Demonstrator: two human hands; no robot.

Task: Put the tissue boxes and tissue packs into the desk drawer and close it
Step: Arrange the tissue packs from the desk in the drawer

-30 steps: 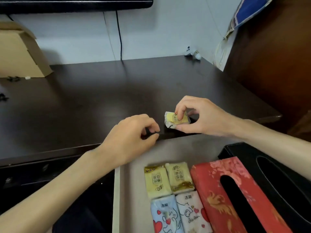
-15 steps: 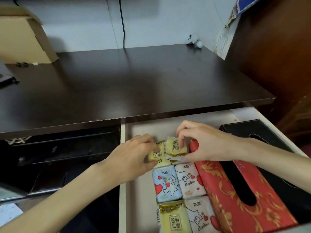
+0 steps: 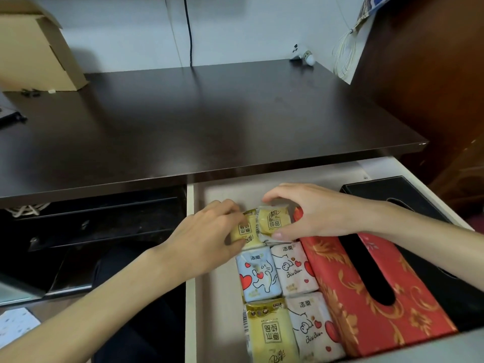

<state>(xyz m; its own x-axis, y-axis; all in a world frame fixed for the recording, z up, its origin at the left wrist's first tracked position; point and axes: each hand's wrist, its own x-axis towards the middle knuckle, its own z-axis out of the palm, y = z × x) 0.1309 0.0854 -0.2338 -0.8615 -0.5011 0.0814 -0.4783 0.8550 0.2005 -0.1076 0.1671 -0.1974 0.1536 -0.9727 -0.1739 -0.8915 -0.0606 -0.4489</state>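
The desk drawer [image 3: 217, 297] is pulled open below the dark desktop [image 3: 209, 113]. Inside it lie a red patterned tissue box [image 3: 337, 289], a black tissue box [image 3: 379, 189] to its right, and several small tissue packs in two rows. My right hand [image 3: 314, 210] is shut on a yellow tissue pack [image 3: 272, 221], which lies on top of the packs at the far end of the rows. My left hand [image 3: 209, 237] pinches the neighbouring yellow pack [image 3: 243, 229]. Nearer me are a blue heart-print pack [image 3: 258, 275], two white heart-print packs [image 3: 293, 268] and one more yellow pack [image 3: 269, 331].
A cardboard box [image 3: 34, 48] stands at the desk's back left. A black cable [image 3: 189, 30] hangs down the wall. A small white object [image 3: 306, 57] sits at the back right. A brown wooden cabinet [image 3: 432, 74] stands to the right. A dark open shelf [image 3: 99, 218] lies left of the drawer.
My right hand carried the yellow pack from the desk edge down into the drawer. My left hand followed and took hold of the neighbouring yellow pack. The view tilted down.
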